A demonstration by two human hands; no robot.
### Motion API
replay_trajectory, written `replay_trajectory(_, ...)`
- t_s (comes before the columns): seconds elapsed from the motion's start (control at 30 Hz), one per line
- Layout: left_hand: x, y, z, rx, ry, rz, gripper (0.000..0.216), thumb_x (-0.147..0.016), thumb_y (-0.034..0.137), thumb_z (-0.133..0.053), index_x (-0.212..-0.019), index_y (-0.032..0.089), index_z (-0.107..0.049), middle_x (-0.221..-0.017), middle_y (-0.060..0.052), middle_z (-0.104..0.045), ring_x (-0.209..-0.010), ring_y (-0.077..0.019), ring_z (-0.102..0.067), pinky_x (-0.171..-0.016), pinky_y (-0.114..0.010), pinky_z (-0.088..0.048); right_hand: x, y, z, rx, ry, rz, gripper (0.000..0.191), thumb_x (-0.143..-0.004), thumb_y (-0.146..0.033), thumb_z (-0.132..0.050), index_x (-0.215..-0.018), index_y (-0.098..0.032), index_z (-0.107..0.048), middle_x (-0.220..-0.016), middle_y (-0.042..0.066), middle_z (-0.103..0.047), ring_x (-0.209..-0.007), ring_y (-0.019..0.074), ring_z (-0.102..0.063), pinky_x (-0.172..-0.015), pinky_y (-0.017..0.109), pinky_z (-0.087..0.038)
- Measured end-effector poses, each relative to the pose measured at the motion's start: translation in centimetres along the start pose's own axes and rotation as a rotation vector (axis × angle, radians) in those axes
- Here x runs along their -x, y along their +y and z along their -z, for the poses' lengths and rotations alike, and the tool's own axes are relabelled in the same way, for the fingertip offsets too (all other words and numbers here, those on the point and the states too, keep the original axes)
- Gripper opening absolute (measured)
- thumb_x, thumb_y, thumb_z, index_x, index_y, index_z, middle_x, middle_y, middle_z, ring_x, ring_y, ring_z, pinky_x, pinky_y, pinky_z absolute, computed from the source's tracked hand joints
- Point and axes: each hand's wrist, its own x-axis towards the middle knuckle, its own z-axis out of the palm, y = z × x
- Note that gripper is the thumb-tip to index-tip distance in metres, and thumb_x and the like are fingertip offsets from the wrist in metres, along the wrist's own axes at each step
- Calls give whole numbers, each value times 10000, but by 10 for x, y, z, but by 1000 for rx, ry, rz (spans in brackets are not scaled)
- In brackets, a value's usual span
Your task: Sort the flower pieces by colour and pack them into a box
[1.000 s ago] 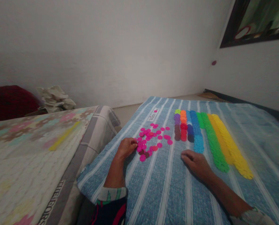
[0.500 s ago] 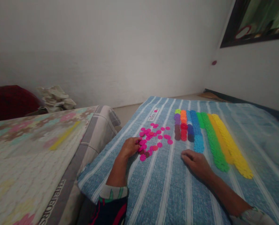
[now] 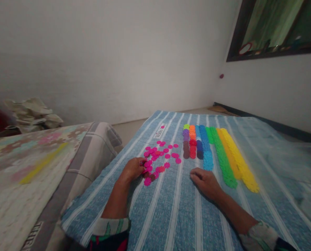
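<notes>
My left hand (image 3: 133, 169) is at the left edge of a loose scatter of pink notched plastic discs (image 3: 167, 156), its fingers pinched on a pink disc, though the fingertips are partly hidden. A few brown and orange-red discs lie among the pink ones. My right hand (image 3: 205, 182) rests on the striped cloth with its fingers curled in and nothing visible in them. Just beyond it lie overlapping rows of discs sorted by colour: a brown stack (image 3: 186, 150), a red one (image 3: 192, 152), a light blue one (image 3: 208, 161), a green row (image 3: 223, 158) and a yellow row (image 3: 240, 160).
A blue and white striped cloth (image 3: 168, 216) covers the surface. Clear plastic bags (image 3: 296, 160) lie at its right side. To the left is a bed with a flowered cover (image 3: 6, 209) and a yellow strip (image 3: 44, 163). A wall (image 3: 105, 59) stands behind.
The view has turned slightly right, so everything sits further left. My left hand stays at the pink discs, and my right hand rests in the same place on the cloth.
</notes>
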Motion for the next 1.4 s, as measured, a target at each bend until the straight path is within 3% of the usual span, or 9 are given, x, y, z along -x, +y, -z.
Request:
replay_trajectory(0.57,3,3,2,-74,-73,-4,163,-563,132,-512,-540,188,-663,-495,-22,-600,-482,-180,-519,-526,-306,-306,-4,-2,0,14,31,2,209,-849,-256,-498,-800,-192,-690,-728,13,-691,-685,157,-626,-658,242,-418)
replay_trajectory(1.4,0,3,4,-91,68,-5,133,-589,198,-593,-582,221,-723,-595,-49,-687,-627,-255,-611,-615,-335,-384,-6,-6,1,30,50,12,182,-825,-207,-519,-790,-203,-698,-681,-4,-672,-653,143,-608,-640,228,-401)
